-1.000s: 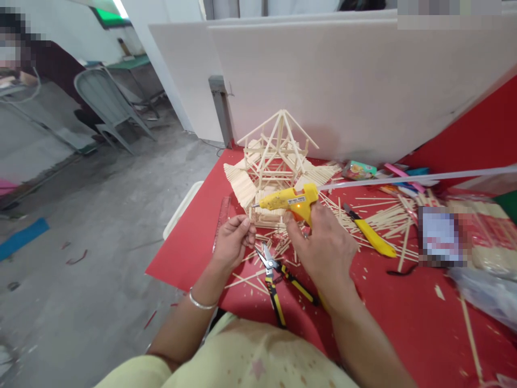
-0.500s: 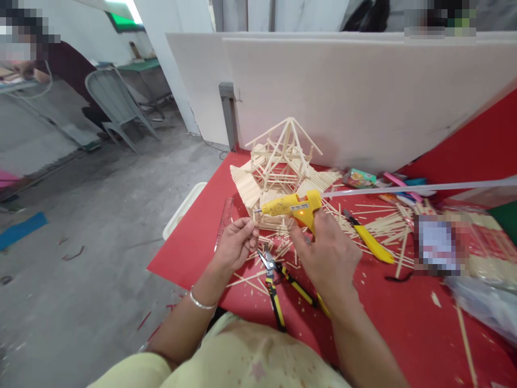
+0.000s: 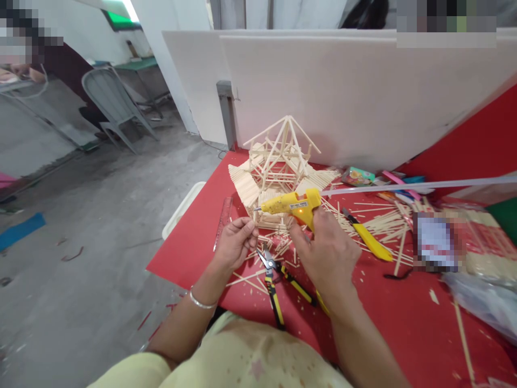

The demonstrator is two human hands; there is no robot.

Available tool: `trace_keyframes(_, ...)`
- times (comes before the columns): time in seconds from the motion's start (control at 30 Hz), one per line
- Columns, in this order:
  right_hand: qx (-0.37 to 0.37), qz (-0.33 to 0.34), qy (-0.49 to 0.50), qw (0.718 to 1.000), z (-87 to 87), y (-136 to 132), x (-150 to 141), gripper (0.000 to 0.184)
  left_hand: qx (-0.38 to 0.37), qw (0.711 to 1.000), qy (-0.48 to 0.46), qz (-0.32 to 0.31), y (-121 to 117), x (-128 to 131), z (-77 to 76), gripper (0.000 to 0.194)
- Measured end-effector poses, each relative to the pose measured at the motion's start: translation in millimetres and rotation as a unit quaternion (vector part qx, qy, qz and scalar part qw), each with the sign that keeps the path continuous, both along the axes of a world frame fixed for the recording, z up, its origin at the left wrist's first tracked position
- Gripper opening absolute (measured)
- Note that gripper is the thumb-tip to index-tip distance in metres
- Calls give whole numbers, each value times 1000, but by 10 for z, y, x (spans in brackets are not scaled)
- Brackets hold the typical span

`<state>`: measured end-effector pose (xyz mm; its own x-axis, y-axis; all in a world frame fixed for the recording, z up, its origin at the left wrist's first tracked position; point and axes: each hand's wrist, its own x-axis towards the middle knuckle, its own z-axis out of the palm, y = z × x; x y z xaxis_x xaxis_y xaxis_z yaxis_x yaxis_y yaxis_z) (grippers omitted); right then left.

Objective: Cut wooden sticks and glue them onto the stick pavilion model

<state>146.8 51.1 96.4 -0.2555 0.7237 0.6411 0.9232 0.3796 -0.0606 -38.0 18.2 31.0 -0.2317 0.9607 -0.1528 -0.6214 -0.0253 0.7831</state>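
Note:
My right hand (image 3: 329, 242) is wrapped round a yellow glue gun (image 3: 288, 205), whose nozzle points left. A long clear glue stick (image 3: 404, 186) sticks out of its back. Just under the nozzle tip, my left hand (image 3: 238, 241) pinches a short, thin wooden stick (image 3: 254, 216) upright. Behind both hands stands a small house-like model (image 3: 283, 156) of pale wooden sticks, with an open pointed roof frame above ribbed lower panels. Spring-handled pliers (image 3: 271, 267) with black and yellow grips lie between my forearms.
A clear ruler (image 3: 223, 223) lies left of the model on the red table (image 3: 181, 258). To the right are a yellow utility knife (image 3: 374, 242), loose sticks (image 3: 383, 221) and plastic packs (image 3: 484, 242). White boards (image 3: 343, 91) stand behind. A person (image 3: 64, 64) sits far left near a chair (image 3: 109, 102).
The view has shifted slightly. Both hands stay nearly in place, with the glue gun's nozzle close above the stick in my left hand.

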Motion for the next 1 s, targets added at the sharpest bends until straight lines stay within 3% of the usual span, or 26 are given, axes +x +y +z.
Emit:
trace_keyframes(0.27, 10, -8, -7, 1000, -43, 41, 24, 40, 5, 999, 17, 27, 49, -3, -55, 27)
trace_keyframes(0.63, -9, -26, -47, 999, -69, 127, -16, 43, -25, 995, 50, 85, 203, 65, 89, 30)
trace_keyframes(1.0, -13, -35, -45, 998, -73, 204, -77, 39, -26, 992, 67, 105, 264, 73, 30, 29)
